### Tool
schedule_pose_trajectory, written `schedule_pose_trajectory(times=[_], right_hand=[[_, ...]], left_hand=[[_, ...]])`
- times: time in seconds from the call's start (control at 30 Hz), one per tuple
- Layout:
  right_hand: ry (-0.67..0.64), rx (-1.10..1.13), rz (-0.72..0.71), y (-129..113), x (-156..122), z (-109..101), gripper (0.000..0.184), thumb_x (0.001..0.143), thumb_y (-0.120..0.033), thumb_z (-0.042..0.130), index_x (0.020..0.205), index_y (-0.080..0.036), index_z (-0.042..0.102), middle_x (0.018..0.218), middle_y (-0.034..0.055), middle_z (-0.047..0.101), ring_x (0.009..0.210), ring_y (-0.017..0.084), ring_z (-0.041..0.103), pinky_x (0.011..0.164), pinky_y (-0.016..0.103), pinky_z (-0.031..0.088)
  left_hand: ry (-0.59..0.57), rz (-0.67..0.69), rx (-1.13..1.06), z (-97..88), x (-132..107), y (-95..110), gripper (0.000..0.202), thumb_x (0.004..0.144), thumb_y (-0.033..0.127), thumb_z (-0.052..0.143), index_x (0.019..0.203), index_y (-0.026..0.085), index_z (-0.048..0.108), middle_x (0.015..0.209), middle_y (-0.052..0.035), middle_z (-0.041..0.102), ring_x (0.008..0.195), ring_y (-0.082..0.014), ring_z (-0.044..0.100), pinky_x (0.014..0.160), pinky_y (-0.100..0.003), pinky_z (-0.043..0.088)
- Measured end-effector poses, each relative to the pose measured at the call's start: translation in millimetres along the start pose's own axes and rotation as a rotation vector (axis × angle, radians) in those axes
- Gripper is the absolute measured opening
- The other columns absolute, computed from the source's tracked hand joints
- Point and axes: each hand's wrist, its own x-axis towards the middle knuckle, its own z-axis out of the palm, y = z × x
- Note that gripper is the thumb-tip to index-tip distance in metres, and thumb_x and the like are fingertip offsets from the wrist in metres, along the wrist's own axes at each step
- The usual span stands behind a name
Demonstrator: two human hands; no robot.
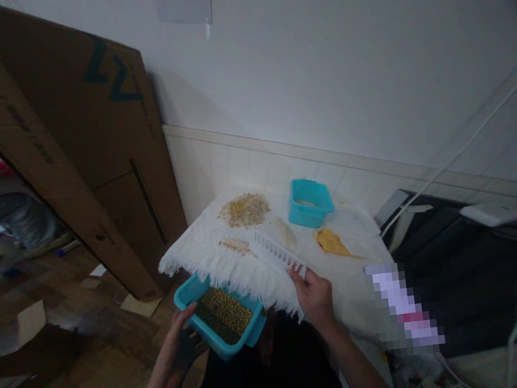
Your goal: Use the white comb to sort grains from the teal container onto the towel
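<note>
My left hand (182,324) grips the left rim of a turquoise plastic bin (230,350), tilted below the table's front edge. Inside it, yellowish beans (232,309) lie beside smaller dark green grains (211,319). The cloth fringe overhangs the bin's far rim. A white slotted plastic strip (278,253) is pinched in my right hand (315,296), its far end low over the cloth near a few scattered pale beans (236,245). Farther back spreads a bigger pile of beans (244,210). Whether the strip touches the cloth I cannot tell.
A second turquoise bin (311,215) stands at the back of the white fringed cloth (202,238), near an orange-yellow flat piece (332,243). A tall cardboard box (108,149) rises at left; a person's leg (13,216) shows beyond. White cables (464,155) hang at right.
</note>
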Motion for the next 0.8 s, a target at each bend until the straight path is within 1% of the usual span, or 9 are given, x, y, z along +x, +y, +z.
schedule_pose_trajectory(times=[0.1,0.17,0.23,0.33,0.47,0.57,0.63,0.7,0.8], right_hand=[[-0.017,-0.014,-0.017,-2.9,2.3,3.0,0.076,0.109,-0.078,0.052,0.082,-0.016,0.087,0.06,0.0111,0.078,0.046,0.021,0.067,0.051,0.028,0.053],[-0.01,-0.018,-0.023,-4.3,2.6,3.3,0.077,0.109,-0.078,0.052,0.081,-0.016,0.087,0.054,0.0089,0.073,0.042,0.019,0.062,0.048,0.027,0.05],[-0.002,-0.01,-0.021,-5.0,2.2,3.3,0.076,0.109,-0.078,0.052,0.081,-0.016,0.086,0.054,0.0091,0.074,0.043,0.019,0.063,0.048,0.027,0.05],[-0.022,0.017,-0.009,-5.8,1.2,3.7,0.074,0.108,-0.077,0.053,0.083,-0.016,0.087,0.063,0.0114,0.079,0.049,0.021,0.07,0.051,0.027,0.052],[-0.011,0.03,0.005,-5.7,0.4,2.8,0.073,0.108,-0.077,0.055,0.085,-0.016,0.087,0.065,0.012,0.081,0.052,0.023,0.072,0.053,0.028,0.055],[0.016,0.006,0.009,-3.6,-0.4,-0.1,0.072,0.108,-0.076,0.056,0.084,-0.016,0.087,0.069,0.013,0.083,0.055,0.023,0.075,0.055,0.028,0.056],[0.026,-0.011,0.007,-2.2,-1.3,-1.5,0.072,0.108,-0.076,0.056,0.083,-0.016,0.087,0.072,0.0143,0.084,0.057,0.024,0.078,0.056,0.027,0.057],[0.024,-0.017,0.004,-1.8,-2.3,-1.4,0.073,0.108,-0.077,0.056,0.082,-0.016,0.087,0.07,0.0145,0.083,0.055,0.023,0.076,0.056,0.027,0.056],[-0.001,0.0,-0.003,-3.5,-3.4,1.7,0.076,0.108,-0.079,0.053,0.081,-0.016,0.086,0.064,0.0123,0.08,0.05,0.021,0.07,0.052,0.027,0.053]], left_hand=[[0.009,-0.004,-0.003,-2.5,1.8,-1.0,0.066,0.086,0.045,0.093,0.143,0.026,0.064,0.125,-0.016,0.081,0.098,-0.0309,0.081,0.086,-0.045,0.066],[-0.001,0.0,-0.001,-3.8,2.5,-1.9,0.062,0.087,0.046,0.093,0.139,0.025,0.065,0.125,-0.0159,0.08,0.099,-0.0305,0.08,0.085,-0.044,0.067],[-0.013,0.009,-0.002,-4.2,2.6,-2.5,0.061,0.088,0.046,0.093,0.138,0.025,0.065,0.126,-0.0157,0.08,0.099,-0.0307,0.081,0.084,-0.044,0.067],[0.01,0.013,0.001,-3.4,2.0,-2.8,0.065,0.087,0.045,0.093,0.142,0.025,0.065,0.12,-0.0148,0.081,0.097,-0.0319,0.081,0.082,-0.045,0.068],[-0.006,0.024,0.004,-2.4,0.6,-2.2,0.073,0.085,0.044,0.094,0.15,0.025,0.066,0.118,-0.0148,0.082,0.102,-0.0346,0.083,0.086,-0.046,0.068],[-0.003,0.024,0.005,-3.6,1.2,-2.5,0.08,0.086,0.044,0.094,0.157,0.027,0.062,0.119,-0.0156,0.083,0.099,-0.0333,0.083,0.086,-0.046,0.068],[0.002,0.009,0.016,-4.8,2.6,-3.0,0.083,0.089,0.044,0.091,0.163,0.027,0.057,0.119,-0.0165,0.084,0.097,-0.0323,0.083,0.086,-0.047,0.068],[-0.011,0.0,0.02,-5.7,3.9,-3.4,0.081,0.093,0.044,0.087,0.165,0.026,0.054,0.121,-0.0173,0.084,0.097,-0.0319,0.083,0.087,-0.046,0.068],[-0.025,0.009,0.019,-5.4,4.2,-3.5,0.073,0.094,0.043,0.086,0.16,0.026,0.059,0.12,-0.0157,0.083,0.097,-0.0307,0.082,0.085,-0.044,0.068]])
